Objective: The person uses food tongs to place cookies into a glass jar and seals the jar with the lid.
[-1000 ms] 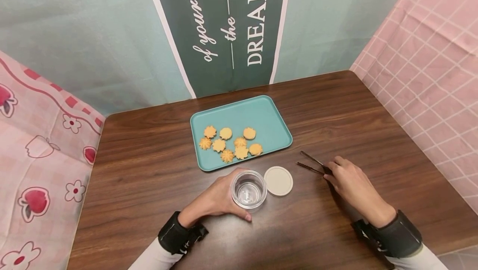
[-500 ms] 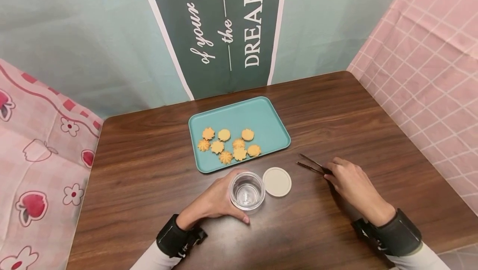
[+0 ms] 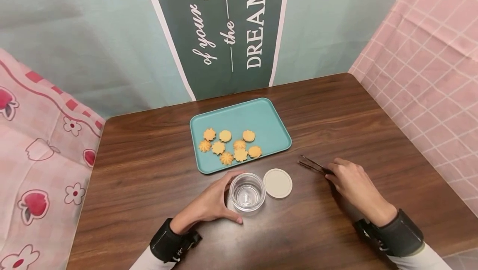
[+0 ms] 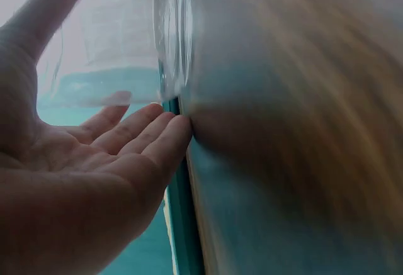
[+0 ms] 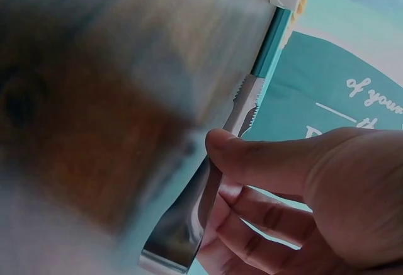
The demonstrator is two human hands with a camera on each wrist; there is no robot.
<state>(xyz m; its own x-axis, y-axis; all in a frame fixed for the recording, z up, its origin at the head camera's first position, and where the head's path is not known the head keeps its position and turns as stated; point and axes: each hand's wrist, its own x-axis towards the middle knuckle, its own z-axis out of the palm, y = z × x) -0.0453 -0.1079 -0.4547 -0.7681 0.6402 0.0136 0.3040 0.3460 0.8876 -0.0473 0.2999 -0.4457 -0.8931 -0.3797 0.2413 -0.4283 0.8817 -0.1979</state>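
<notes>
A clear jar [image 3: 247, 193] stands upright on the table, with nothing visible inside it. My left hand [image 3: 213, 201] curves around its left side, thumb and fingers spread and a gap showing between palm and jar. In the left wrist view the fingers [image 4: 135, 133] lie fairly straight near the jar [image 4: 173, 36]; whether any touches it I cannot tell. On the right, my right hand [image 3: 356, 185] pinches metal tongs [image 5: 189, 206] between thumb and fingers, their toothed tips pointing left, apart and low by the tabletop. A round cream lid [image 3: 278, 183] lies flat beside the jar.
Behind the jar lies a teal tray [image 3: 257, 114] with several cookies [image 3: 225, 136], mostly in its left and front part. The brown wooden table [image 3: 145, 145] meets hanging cloths at the back, left and right [image 3: 429, 71].
My left hand has drawn back a little to the left from the jar, and a gap has appeared between them. The right hand with the tongs is nearly still.
</notes>
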